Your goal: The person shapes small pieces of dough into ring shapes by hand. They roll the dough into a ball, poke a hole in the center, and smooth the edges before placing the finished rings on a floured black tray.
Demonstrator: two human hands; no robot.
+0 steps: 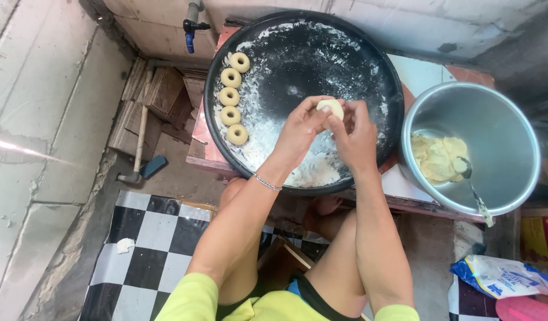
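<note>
Both my hands meet over a large round black tray (pixel 369 65) dusted with flour. My left hand (pixel 301 128) and my right hand (pixel 354 137) together pinch a small pale ball of dough (pixel 331 107) between the fingertips. Along the tray's left side lies a column of several ring-shaped dough pieces (pixel 230 96). A heap of loose flour (pixel 312 172) sits at the tray's near edge, under my wrists.
A big metal pot (pixel 494 119) at the right holds yellow dough (pixel 437 157) and a spoon (pixel 473 187). A hammer (pixel 140 148) leans at the left by stacked wood. A blue-white bag (pixel 503 276) lies lower right. A tap (pixel 191 27) sticks out above.
</note>
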